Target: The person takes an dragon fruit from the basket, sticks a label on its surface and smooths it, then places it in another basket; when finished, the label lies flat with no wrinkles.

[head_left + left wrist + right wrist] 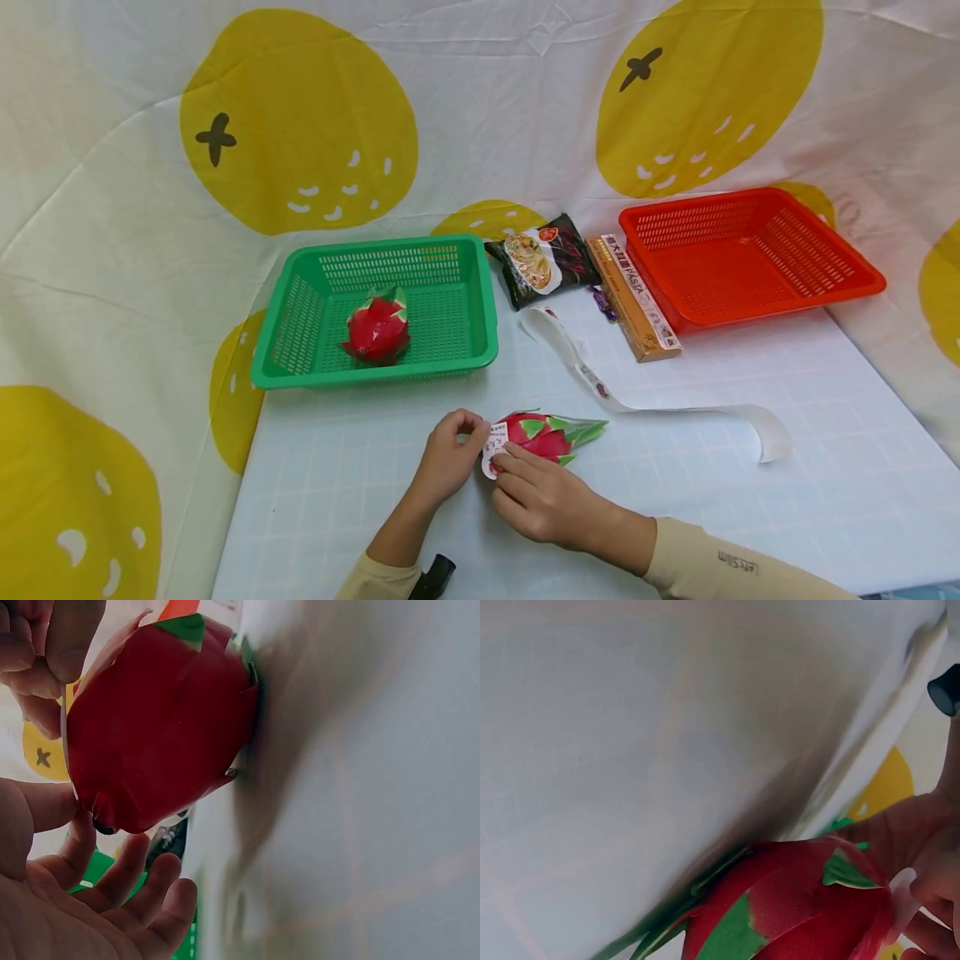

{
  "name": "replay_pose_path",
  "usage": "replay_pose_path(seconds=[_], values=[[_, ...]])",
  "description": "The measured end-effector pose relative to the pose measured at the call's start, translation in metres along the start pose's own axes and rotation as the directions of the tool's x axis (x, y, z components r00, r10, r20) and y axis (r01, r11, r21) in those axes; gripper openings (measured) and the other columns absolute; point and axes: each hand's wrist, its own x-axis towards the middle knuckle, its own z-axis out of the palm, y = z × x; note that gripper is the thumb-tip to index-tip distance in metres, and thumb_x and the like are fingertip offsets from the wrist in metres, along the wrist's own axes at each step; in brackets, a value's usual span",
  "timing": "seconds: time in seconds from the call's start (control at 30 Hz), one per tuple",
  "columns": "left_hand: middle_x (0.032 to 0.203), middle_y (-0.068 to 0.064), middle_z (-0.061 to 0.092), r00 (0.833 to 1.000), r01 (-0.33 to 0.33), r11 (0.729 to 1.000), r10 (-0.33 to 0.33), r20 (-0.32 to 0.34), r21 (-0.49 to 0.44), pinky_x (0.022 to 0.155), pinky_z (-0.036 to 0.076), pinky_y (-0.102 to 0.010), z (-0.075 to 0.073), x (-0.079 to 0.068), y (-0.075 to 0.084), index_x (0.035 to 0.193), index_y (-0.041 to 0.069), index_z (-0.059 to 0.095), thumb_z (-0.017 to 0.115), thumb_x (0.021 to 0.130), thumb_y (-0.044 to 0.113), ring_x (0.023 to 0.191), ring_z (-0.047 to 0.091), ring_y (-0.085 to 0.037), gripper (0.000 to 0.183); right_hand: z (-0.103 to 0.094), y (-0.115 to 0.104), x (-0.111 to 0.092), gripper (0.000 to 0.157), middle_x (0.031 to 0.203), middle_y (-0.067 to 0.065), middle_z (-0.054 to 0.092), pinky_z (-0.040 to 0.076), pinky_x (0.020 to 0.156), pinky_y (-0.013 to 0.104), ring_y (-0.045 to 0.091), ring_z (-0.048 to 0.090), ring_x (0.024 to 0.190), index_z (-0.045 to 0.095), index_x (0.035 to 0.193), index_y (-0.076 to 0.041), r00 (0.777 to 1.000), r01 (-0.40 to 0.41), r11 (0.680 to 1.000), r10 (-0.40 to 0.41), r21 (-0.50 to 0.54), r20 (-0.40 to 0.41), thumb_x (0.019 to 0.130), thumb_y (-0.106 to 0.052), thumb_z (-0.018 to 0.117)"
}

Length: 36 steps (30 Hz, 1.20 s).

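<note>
A red dragon fruit (551,437) with green-tipped scales lies on the table, its leafy end pointing right. At its left end is a white printed sticker (493,450), which both hands hold. My left hand (447,460) pinches the sticker's edge between thumb and forefinger; in the left wrist view its other fingers (161,900) are spread loosely beneath the fruit (161,727). From the near side, my right hand (547,500) pinches the sticker's other edge. The right wrist view shows the pale sticker (904,896) edge-on beside the fruit (787,907); how much of it touches the skin is hidden.
A second dragon fruit (378,327) sits in the green basket (483,333). Behind and right are a black noodle packet (543,258), a small purple wrapper (603,304), a pasta box (633,300) and a red basket (750,283). A curling white paper strip (675,409) lies beyond the fruit.
</note>
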Motion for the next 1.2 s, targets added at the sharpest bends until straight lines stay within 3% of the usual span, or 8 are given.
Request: replay_pose_path(seconds=[0.3,0.53,0.73,0.83,0.97,1.07,1.2], values=[[0.097,-0.004,0.06,1.0,0.004,1.0,-0.004,0.002,-0.018,0.071,0.049,-0.027,0.002,0.004,-0.004,0.093,0.009,0.061,0.058,0.093,0.028,0.094,0.054,-0.019,0.02,0.002,-0.002,-0.008,0.032,0.081,0.003,0.069,0.053,0.086,0.037,0.021,0.068,0.094,0.062,0.077,-0.009,0.997,-0.019,1.0,0.019,-0.007,0.069,0.099,-0.012,0.039],[0.091,-0.008,0.061,0.999,0.038,0.996,-0.041,-0.035,-0.079,0.061,0.05,-0.025,0.007,0.009,-0.009,0.093,0.005,0.058,0.062,0.09,0.029,0.078,0.058,-0.015,0.025,0.001,-0.004,-0.017,0.031,0.08,0.001,0.069,0.052,0.088,0.035,0.023,0.065,0.104,0.063,0.077,-0.011,0.992,-0.032,0.999,0.028,0.024,0.126,0.098,-0.014,0.041],[0.088,-0.008,0.06,0.995,0.063,0.994,-0.069,-0.066,-0.087,0.057,0.049,-0.025,0.009,0.009,-0.009,0.093,0.005,0.058,0.06,0.092,0.025,0.074,0.054,-0.015,0.02,0.002,-0.001,-0.021,0.025,0.076,0.0,0.066,0.053,0.086,0.032,0.022,0.065,0.105,0.06,0.075,-0.011,0.995,-0.011,0.996,0.003,0.086,0.095,0.096,-0.012,0.047],[0.091,-0.007,0.06,0.996,0.075,0.995,-0.078,-0.04,-0.061,0.061,0.049,-0.026,0.009,0.006,-0.006,0.096,0.008,0.058,0.059,0.092,0.035,0.079,0.054,-0.016,0.027,0.002,0.002,-0.02,0.026,0.073,0.0,0.063,0.054,0.085,0.031,0.022,0.066,0.103,0.056,0.072,-0.01,0.999,0.01,0.994,-0.016,0.112,0.048,0.095,-0.007,0.046],[0.099,-0.005,0.058,0.998,0.06,0.998,-0.06,0.029,-0.023,0.065,0.049,-0.028,0.008,0.003,-0.003,0.102,0.012,0.056,0.067,0.083,0.046,0.087,0.053,-0.019,0.04,0.002,0.004,-0.02,0.03,0.074,0.001,0.064,0.054,0.083,0.032,0.018,0.067,0.098,0.054,0.07,-0.01,1.0,0.007,0.987,-0.01,0.158,0.019,0.097,-0.01,0.042],[0.101,-0.005,0.057,0.997,0.048,0.999,-0.046,0.062,-0.025,0.062,0.05,-0.028,0.009,0.003,-0.002,0.105,0.012,0.053,0.072,0.078,0.044,0.087,0.052,-0.019,0.046,0.002,0.005,-0.021,0.032,0.076,0.001,0.066,0.054,0.084,0.034,0.015,0.068,0.094,0.054,0.069,-0.01,1.0,0.01,0.984,-0.013,0.18,0.015,0.098,-0.013,0.042],[0.096,-0.006,0.055,0.996,0.06,0.996,-0.055,0.068,-0.068,0.059,0.048,-0.027,0.01,0.005,-0.002,0.104,0.01,0.053,0.071,0.08,0.041,0.08,0.051,-0.018,0.043,0.002,0.005,-0.024,0.032,0.075,0.001,0.066,0.054,0.085,0.037,0.013,0.068,0.091,0.055,0.068,-0.011,0.999,0.029,0.982,-0.034,0.189,0.023,0.098,-0.012,0.044]])
